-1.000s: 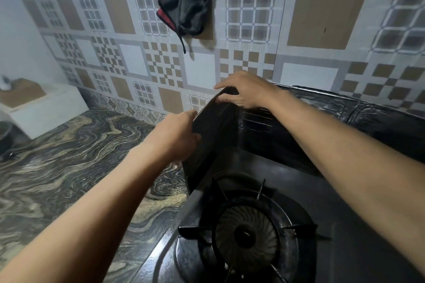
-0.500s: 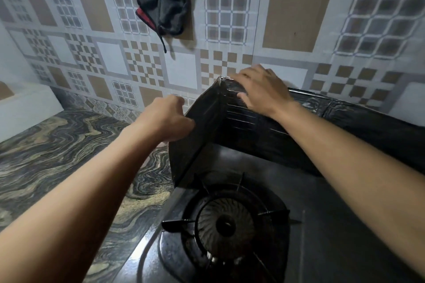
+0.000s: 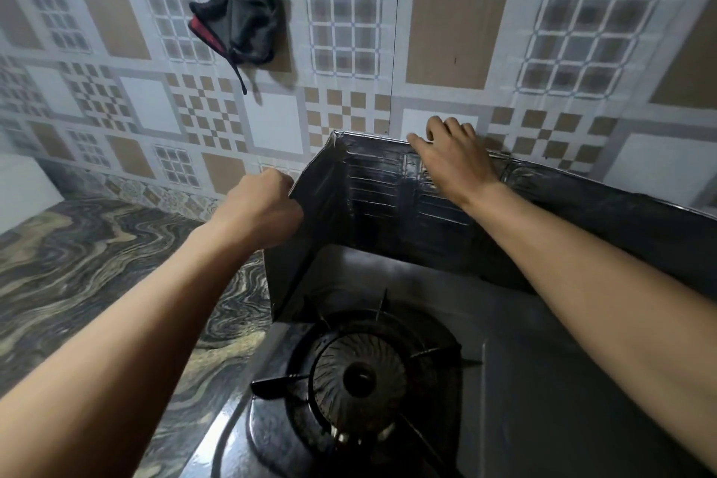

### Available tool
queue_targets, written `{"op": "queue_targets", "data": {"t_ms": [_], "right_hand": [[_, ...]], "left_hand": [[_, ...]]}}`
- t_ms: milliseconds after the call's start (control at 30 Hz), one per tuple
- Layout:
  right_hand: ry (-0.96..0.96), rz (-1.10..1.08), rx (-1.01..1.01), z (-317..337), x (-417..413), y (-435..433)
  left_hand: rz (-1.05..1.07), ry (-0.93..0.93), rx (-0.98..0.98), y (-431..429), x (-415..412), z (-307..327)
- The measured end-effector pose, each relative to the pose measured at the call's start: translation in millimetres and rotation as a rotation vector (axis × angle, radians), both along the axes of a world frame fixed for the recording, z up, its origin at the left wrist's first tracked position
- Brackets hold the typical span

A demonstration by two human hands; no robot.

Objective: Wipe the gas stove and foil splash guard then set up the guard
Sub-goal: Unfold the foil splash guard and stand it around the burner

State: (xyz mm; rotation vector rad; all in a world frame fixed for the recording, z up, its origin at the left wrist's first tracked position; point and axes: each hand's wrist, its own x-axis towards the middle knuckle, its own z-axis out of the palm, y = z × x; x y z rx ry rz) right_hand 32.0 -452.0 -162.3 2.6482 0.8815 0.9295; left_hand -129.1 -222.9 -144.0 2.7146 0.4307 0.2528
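The dark foil splash guard (image 3: pixel 368 206) stands upright around the back and left side of the gas stove (image 3: pixel 543 380). Its left panel is folded forward beside the burner (image 3: pixel 359 376). My left hand (image 3: pixel 260 210) is closed on the top front edge of that left panel. My right hand (image 3: pixel 452 159) rests over the top edge of the back panel, fingers spread against the tiled wall. The guard's right part runs out behind my right forearm.
A black cloth with a red edge (image 3: pixel 236 23) hangs on the patterned tiled wall (image 3: pixel 458 43) above the guard. A marbled countertop (image 3: pixel 97 256) stretches to the left of the stove. A white block (image 3: pixel 23 182) sits at the far left.
The guard's corner has shifted back toward the wall. My right hand slid rightward along the back panel's top edge. My left hand kept hold of the side panel.
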Motion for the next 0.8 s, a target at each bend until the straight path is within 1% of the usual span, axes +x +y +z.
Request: {"op": "queue_targets", "data": {"t_ms": [67, 233, 400, 500, 567, 700, 800], "right_hand": [[-0.040, 0.002, 0.000, 2, 2, 2], [-0.005, -0.063, 0.054, -14, -3, -7], [-0.059, -0.082, -0.052, -42, -2, -35], [-0.005, -0.082, -0.099, -49, -2, -43], [0.014, -0.060, -0.127, -51, 0, -48], [0.047, 0.056, -0.169, -51, 4, -62], [0.047, 0.084, -0.159, -47, 1, -69]], "left_hand": [[0.006, -0.012, 0.010, 1, 0, -2], [0.035, -0.038, 0.038, 4, 2, -6], [0.030, -0.047, 0.034, 6, 7, -12], [0.007, -0.073, 0.004, 3, 10, -17], [0.015, -0.088, -0.019, 1, 12, -18], [0.013, -0.113, -0.037, 0, 15, -15], [0.014, -0.109, -0.057, 0, 11, -11]]}}
